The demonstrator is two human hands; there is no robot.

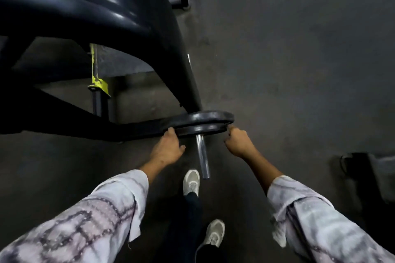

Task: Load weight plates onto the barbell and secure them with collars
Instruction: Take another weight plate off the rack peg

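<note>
Two black weight plates (201,123) sit stacked on a chrome sleeve (203,157) that sticks out toward me from a black machine arm. My left hand (167,148) grips the left rim of the nearer plate. My right hand (237,142) holds its right rim, fingers curled on the edge. The bare end of the sleeve points down between my hands. No collar is visible.
A large black machine frame (85,17) fills the upper left, with a yellow bracket (98,74) under it. My two white shoes (191,181) stand on the dark floor below the sleeve. A dark object (367,173) lies at the right.
</note>
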